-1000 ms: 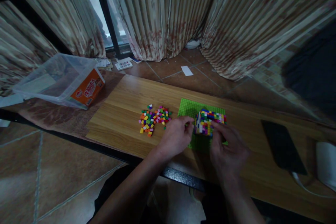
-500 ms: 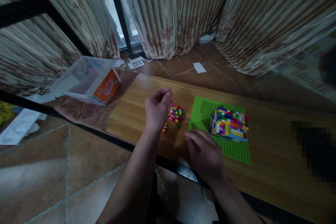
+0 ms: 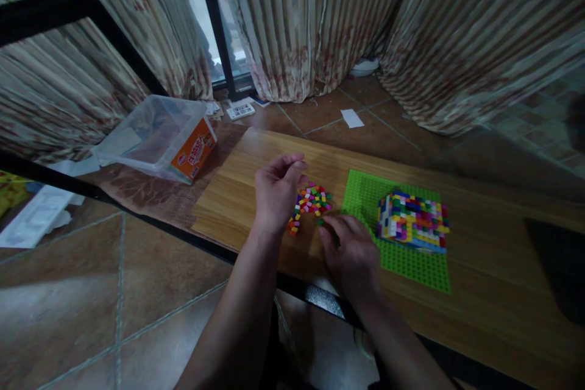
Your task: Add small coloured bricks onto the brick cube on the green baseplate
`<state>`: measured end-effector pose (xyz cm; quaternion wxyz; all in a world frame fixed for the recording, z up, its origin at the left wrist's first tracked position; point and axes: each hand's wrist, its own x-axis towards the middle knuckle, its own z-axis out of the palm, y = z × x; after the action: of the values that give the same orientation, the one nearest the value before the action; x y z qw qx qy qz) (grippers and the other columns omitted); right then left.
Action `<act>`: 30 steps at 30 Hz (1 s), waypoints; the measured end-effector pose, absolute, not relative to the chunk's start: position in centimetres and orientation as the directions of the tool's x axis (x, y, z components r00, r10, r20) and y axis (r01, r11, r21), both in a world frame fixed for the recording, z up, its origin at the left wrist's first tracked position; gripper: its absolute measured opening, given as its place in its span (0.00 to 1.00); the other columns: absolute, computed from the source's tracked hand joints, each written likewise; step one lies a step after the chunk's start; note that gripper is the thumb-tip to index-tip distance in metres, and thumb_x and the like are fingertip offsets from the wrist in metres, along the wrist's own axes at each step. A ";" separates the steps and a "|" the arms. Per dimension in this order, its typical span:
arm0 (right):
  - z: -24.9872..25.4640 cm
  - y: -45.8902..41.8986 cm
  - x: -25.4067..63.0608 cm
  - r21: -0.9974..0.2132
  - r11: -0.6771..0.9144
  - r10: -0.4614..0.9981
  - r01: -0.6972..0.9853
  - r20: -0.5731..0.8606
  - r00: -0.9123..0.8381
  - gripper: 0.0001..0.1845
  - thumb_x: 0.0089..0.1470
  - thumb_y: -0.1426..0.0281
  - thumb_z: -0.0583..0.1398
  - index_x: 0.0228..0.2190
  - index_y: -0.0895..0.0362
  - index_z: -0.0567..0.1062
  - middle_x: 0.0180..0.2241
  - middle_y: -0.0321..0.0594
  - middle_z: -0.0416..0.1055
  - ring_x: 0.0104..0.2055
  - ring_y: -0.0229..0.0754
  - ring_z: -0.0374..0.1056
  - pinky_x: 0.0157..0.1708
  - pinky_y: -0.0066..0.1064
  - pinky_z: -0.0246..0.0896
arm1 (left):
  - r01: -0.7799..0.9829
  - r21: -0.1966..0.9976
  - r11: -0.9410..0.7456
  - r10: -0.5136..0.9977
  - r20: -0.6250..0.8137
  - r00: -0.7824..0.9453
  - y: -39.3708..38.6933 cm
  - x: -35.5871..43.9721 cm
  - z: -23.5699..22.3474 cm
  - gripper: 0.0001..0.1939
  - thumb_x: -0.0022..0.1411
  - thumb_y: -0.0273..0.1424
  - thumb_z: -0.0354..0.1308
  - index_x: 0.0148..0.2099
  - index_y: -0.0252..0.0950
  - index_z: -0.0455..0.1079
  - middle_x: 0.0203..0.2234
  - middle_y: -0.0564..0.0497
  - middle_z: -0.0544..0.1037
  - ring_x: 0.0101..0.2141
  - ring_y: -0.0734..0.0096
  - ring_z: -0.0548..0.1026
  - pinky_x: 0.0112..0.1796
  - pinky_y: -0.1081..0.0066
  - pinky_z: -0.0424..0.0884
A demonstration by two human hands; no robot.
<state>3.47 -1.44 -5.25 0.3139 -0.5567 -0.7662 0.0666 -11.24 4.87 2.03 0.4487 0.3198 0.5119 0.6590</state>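
Green brick [image 3: 320, 222] at parted fingertips of right hand [image 3: 354, 253]; beside pile [image 3: 314, 200], pressed-together fingertips of left hand [image 3: 276, 194], contents unclear.

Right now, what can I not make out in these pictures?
All in the head view:
Left hand: whether its fingertips hold a brick, too small.
Loose bricks: some hidden behind left hand.
Brick structure: far side, hidden by its walls.
Black slab: cut off by the picture's right edge.
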 end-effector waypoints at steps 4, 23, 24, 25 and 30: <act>-5.6 -1.0 3.0 -0.439 0.347 0.898 0.829 0.409 -0.159 0.10 0.62 0.69 0.58 0.39 0.57 0.80 0.39 0.44 0.77 0.40 0.47 0.71 0.41 0.37 0.67 | -0.258 0.963 -0.082 0.914 -0.031 -0.405 4.9 -11.6 2.0 0.07 0.53 0.30 0.64 0.36 0.34 0.77 0.29 0.52 0.79 0.25 0.79 0.73 0.31 0.75 0.71; -1.9 -2.1 6.2 -0.687 0.468 0.845 0.556 0.532 -0.053 0.08 0.59 0.75 0.60 0.38 0.54 0.79 0.34 0.37 0.79 0.36 0.38 0.76 0.38 0.29 0.71 | -0.297 0.955 -0.019 0.923 -0.097 -0.372 4.8 -10.6 2.3 0.07 0.51 0.30 0.68 0.35 0.34 0.78 0.28 0.52 0.80 0.25 0.78 0.74 0.30 0.76 0.72; -1.7 -2.0 7.0 -0.678 0.451 0.842 0.581 0.540 -0.024 0.08 0.59 0.74 0.60 0.38 0.53 0.79 0.35 0.37 0.79 0.37 0.38 0.76 0.39 0.30 0.71 | -0.296 0.955 -0.017 0.922 -0.100 -0.374 4.8 -10.5 2.4 0.07 0.51 0.30 0.68 0.34 0.34 0.78 0.28 0.51 0.80 0.25 0.78 0.74 0.30 0.76 0.72; -1.4 -2.0 7.9 -0.667 0.426 0.838 0.611 0.546 0.012 0.08 0.59 0.73 0.61 0.39 0.53 0.80 0.36 0.37 0.79 0.37 0.39 0.76 0.39 0.31 0.72 | -0.294 0.956 -0.014 0.922 -0.102 -0.375 4.8 -10.4 2.4 0.08 0.50 0.30 0.68 0.34 0.34 0.78 0.28 0.51 0.80 0.25 0.78 0.74 0.30 0.76 0.72; -1.1 -1.8 12.2 -0.617 0.282 0.801 0.735 0.573 0.173 0.08 0.59 0.67 0.62 0.39 0.55 0.80 0.37 0.42 0.79 0.35 0.42 0.76 0.37 0.34 0.72 | -0.289 0.957 0.008 0.924 -0.118 -0.364 4.9 -10.0 2.5 0.09 0.49 0.31 0.70 0.34 0.34 0.78 0.28 0.51 0.80 0.24 0.79 0.73 0.30 0.75 0.72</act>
<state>12.15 -1.78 -1.12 0.4784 -0.5981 -0.6420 0.0346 -9.97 4.87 2.48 0.4764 0.3016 0.5264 0.6364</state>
